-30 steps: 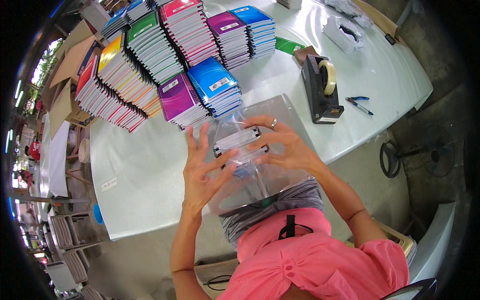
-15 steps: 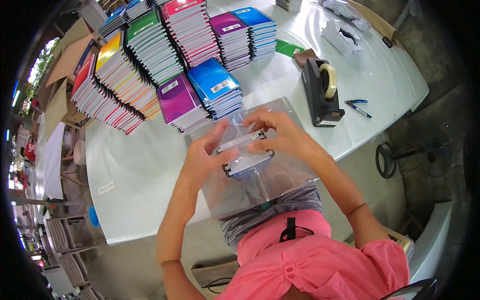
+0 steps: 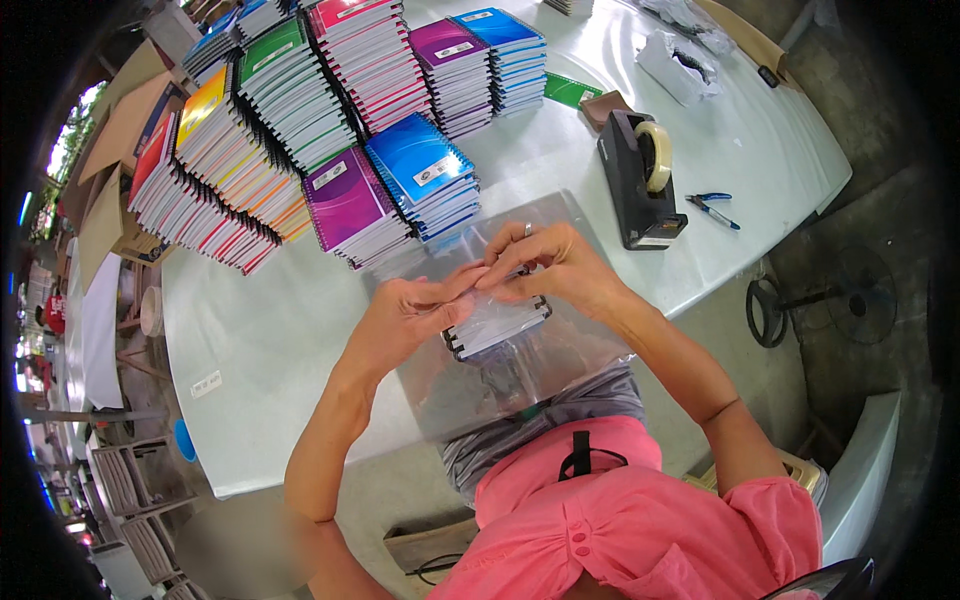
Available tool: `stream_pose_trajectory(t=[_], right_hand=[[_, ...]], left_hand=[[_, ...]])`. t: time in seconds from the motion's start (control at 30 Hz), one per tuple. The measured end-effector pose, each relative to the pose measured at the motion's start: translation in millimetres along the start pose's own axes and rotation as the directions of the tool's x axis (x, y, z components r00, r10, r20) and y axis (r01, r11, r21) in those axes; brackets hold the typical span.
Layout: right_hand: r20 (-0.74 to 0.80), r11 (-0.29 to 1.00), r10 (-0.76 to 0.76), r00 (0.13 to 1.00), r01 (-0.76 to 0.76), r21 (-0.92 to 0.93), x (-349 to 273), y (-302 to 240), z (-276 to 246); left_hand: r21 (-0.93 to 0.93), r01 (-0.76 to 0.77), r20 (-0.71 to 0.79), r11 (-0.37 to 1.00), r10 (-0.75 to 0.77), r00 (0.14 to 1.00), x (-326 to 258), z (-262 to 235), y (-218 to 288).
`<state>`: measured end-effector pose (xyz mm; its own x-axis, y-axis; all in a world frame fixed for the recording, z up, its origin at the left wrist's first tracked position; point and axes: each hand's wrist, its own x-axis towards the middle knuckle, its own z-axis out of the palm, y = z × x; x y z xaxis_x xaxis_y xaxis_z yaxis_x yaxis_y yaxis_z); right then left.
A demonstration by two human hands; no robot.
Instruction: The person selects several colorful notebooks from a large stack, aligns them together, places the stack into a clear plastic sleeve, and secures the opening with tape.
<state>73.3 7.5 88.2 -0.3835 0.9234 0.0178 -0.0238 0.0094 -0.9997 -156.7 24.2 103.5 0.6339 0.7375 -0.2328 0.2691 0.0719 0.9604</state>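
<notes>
A small stack of spiral-bound notebooks (image 3: 503, 332) stands edge-up in front of me, with clear plastic film about it. Beneath it lies a pile of clear plastic sheets or bags (image 3: 435, 393) at the table's near edge. My left hand (image 3: 412, 308) and my right hand (image 3: 552, 268) meet over the top of the stack. Both are closed, with fingertips pinching the clear film together there. The fingers cover the far side of the stack.
Several tall notebook stacks stand beyond my hands, the nearest topped by a purple notebook (image 3: 345, 195) and a blue notebook (image 3: 420, 165). Right of them sit a black tape dispenser (image 3: 635, 190), a blue-handled cutter or pliers (image 3: 713, 210) and a crumpled plastic pack (image 3: 680, 68) on the white table (image 3: 270, 400).
My hands have come together over the notebook stack, from apart on either side to touching at the fingertips. The film between them is now gathered.
</notes>
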Motion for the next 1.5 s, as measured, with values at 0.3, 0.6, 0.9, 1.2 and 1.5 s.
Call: stream_pose_trajectory(t=[0.3,0.6,0.9,1.2,1.5], right_hand=[[0.24,0.703,-0.274,0.931,0.364,-0.611,-21.1,-24.3,-5.0],[-0.426,0.874,-0.244,0.871,0.007,-0.487,-72.0,-25.3,-77.7],[-0.776,0.869,0.351,0.524,-0.49,0.063,-83.2,8.9,-167.6],[-0.798,0.919,0.306,0.519,0.059,0.391,-109.3,26.9,-125.2],[-0.913,0.876,0.083,0.4,-0.466,-0.125,-121.1,48.9,-115.8]], left_hand=[[0.851,-0.244,0.14,0.466,0.246,0.959,-28.7,12.7,19.6],[0.961,-0.203,0.133,0.189,0.328,0.935,-37.8,32.4,25.3],[0.957,-0.205,0.119,0.207,0.365,0.924,-37.8,36.9,23.9],[0.949,-0.206,0.099,0.237,0.396,0.913,-39.6,38.0,18.0],[0.949,-0.204,0.086,0.242,0.422,0.902,-41.3,35.9,19.3]])
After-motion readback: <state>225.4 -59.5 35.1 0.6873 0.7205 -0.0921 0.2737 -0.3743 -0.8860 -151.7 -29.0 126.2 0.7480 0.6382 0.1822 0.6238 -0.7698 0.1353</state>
